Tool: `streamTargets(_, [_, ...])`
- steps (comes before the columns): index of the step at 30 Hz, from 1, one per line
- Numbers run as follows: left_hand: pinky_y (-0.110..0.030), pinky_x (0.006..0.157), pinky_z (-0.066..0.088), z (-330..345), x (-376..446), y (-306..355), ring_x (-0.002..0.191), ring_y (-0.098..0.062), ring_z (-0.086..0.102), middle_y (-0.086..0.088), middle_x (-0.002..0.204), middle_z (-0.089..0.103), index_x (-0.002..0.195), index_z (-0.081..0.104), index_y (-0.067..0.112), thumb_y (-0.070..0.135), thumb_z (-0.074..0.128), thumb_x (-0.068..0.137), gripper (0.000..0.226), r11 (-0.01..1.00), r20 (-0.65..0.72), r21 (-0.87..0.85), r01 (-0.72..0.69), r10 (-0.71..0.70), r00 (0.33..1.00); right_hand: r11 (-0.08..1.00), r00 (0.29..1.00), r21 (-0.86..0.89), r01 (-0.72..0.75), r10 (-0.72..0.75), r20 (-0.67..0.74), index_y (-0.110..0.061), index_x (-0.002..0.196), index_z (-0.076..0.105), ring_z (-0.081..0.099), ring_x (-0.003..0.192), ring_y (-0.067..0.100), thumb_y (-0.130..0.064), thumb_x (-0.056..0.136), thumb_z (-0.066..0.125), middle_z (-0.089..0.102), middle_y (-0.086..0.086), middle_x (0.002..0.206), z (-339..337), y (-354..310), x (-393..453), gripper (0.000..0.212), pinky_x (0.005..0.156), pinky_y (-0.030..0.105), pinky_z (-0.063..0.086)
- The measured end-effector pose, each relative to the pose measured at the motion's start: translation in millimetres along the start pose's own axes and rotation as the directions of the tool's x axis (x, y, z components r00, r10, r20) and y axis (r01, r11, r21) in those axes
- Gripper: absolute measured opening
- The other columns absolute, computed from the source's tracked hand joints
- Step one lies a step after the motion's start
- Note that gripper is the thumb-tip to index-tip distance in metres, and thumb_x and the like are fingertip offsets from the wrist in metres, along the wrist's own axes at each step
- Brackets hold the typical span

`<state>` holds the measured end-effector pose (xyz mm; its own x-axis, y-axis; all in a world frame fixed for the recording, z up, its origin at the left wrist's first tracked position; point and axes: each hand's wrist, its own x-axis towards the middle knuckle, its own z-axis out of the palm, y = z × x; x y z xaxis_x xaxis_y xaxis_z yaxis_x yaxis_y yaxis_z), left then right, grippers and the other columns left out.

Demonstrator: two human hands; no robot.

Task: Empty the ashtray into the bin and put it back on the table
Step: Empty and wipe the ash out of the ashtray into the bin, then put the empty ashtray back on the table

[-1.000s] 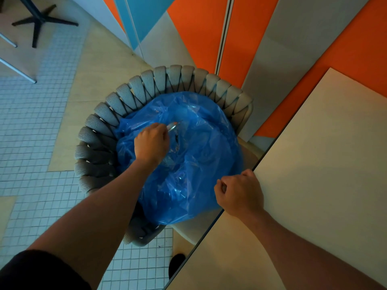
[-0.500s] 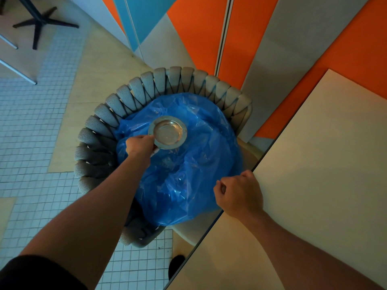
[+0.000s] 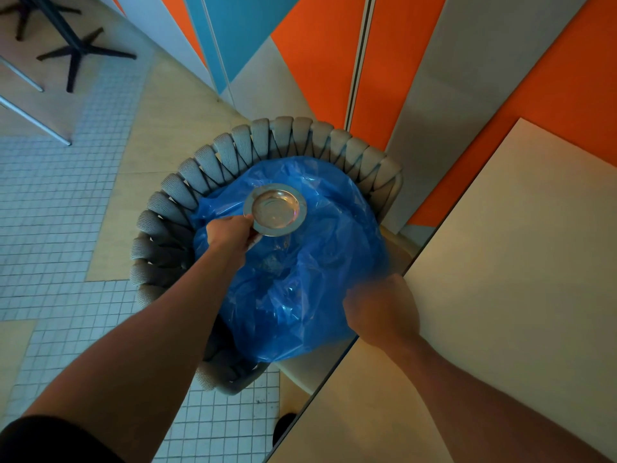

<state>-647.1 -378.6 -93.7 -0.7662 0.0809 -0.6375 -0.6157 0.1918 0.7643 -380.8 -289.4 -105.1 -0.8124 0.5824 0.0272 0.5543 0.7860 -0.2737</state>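
A round metal ashtray [image 3: 275, 208] is held face up over the blue bin bag [image 3: 300, 279], and its bowl looks empty. My left hand [image 3: 230, 233] grips it by its near left rim. The bag sits in the seat of a grey woven chair [image 3: 187, 192]. My right hand [image 3: 384, 309] is blurred, at the bag's right edge beside the corner of the beige table [image 3: 500, 262]. Its fingers are curled, and I cannot see whether they still pinch the plastic.
The table fills the right side, its edge running diagonally from bottom centre to upper right. Orange, grey and blue wall panels [image 3: 417, 78] stand behind the chair. A black table base [image 3: 76, 51] stands on the tiled floor at far left.
The ashtray went from tipped into the bag under my left hand to face up, held level above it. My right hand has started moving at the bag's edge and is now blurred.
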Motion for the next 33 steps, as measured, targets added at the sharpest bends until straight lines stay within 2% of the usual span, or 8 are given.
streamTargets(4, [-0.025,0.049,0.056,2,-15,12,0.057,-0.015,0.071,-0.012,0.075,0.071,0.077,0.062,0.004,0.003,0.067,0.087,0.011,1.0,0.026,-0.012,-0.018,0.018,0.999,1.0,1.0,0.01,-0.009,0.009,0.003,-0.022,0.055,0.048,0.031,0.042,0.013,-0.04,0.089,0.049,0.047,-0.005,0.044,-1,1,0,0.038,0.059,0.029,0.029])
streamTargets(7, [-0.025,0.05,0.056,5,-27,18,0.057,-0.016,0.071,-0.013,0.074,0.071,0.075,0.063,0.002,0.002,0.067,0.087,0.012,0.999,0.056,-0.016,-0.034,0.035,0.998,0.997,0.997,0.058,-0.051,0.048,0.053,-0.024,0.065,0.052,0.036,0.048,0.011,-0.047,0.091,0.045,0.05,-0.008,0.053,-2,1,1,0.035,0.063,0.03,0.032])
streamTargets(11, [-0.024,0.048,0.055,10,-45,27,0.054,-0.014,0.071,-0.013,0.072,0.071,0.074,0.063,0.0,0.003,0.066,0.088,0.014,0.998,0.086,-0.004,-0.063,0.063,0.994,0.948,0.99,0.292,-0.127,0.102,0.099,-0.025,0.073,0.053,0.049,0.054,0.012,-0.044,0.091,0.053,0.055,-0.01,0.055,-13,-2,7,0.026,0.063,0.028,0.041])
streamTargets(14, [-0.024,0.048,0.056,15,-62,33,0.053,-0.014,0.071,-0.012,0.07,0.071,0.074,0.064,0.001,0.003,0.066,0.088,0.014,0.997,0.108,0.006,-0.078,0.077,0.991,0.791,0.947,0.521,-0.321,0.259,0.191,-0.025,0.075,0.055,0.06,0.064,0.006,-0.041,0.09,0.056,0.061,-0.012,0.063,-30,-6,21,0.022,0.056,0.022,0.043])
streamTargets(17, [-0.024,0.047,0.056,23,-82,38,0.053,-0.014,0.07,-0.012,0.068,0.071,0.074,0.064,0.001,0.003,0.066,0.087,0.014,0.996,0.154,0.008,-0.094,0.091,0.984,0.594,0.892,0.68,-0.43,0.394,0.22,-0.019,0.074,0.061,0.067,0.073,0.014,-0.035,0.09,0.056,0.071,-0.003,0.073,-53,-5,34,0.023,0.07,0.033,0.052])
streamTargets(20, [-0.023,0.048,0.055,33,-106,44,0.055,-0.014,0.071,-0.012,0.071,0.071,0.077,0.065,0.0,0.004,0.066,0.087,0.011,0.995,0.206,0.011,-0.102,0.098,0.974,0.458,0.842,0.752,-0.475,0.483,0.238,-0.018,0.077,0.065,0.069,0.071,0.013,-0.036,0.09,0.056,0.072,-0.003,0.071,-77,1,41,0.024,0.072,0.036,0.055])
streamTargets(25, [-0.021,0.047,0.054,52,-152,51,0.053,-0.013,0.069,-0.011,0.068,0.07,0.078,0.066,-0.001,0.003,0.065,0.087,0.011,0.992,0.31,0.023,-0.12,0.107,0.945,0.191,0.769,0.857,-0.478,0.563,0.304,-0.016,0.084,0.067,0.072,0.076,0.019,-0.035,0.091,0.059,0.074,0.004,0.078,-123,17,41,0.022,0.067,0.033,0.058])
streamTargets(33, [-0.021,0.047,0.054,89,-233,53,0.054,-0.014,0.067,-0.012,0.071,0.068,0.082,0.066,-0.001,0.003,0.064,0.088,0.007,0.987,0.443,0.037,-0.157,0.125,0.888,0.009,0.73,0.911,-0.413,0.601,0.325,-0.009,0.091,0.068,0.072,0.083,0.022,-0.027,0.092,0.063,0.075,0.011,0.087,-191,50,9,0.019,0.069,0.032,0.058])
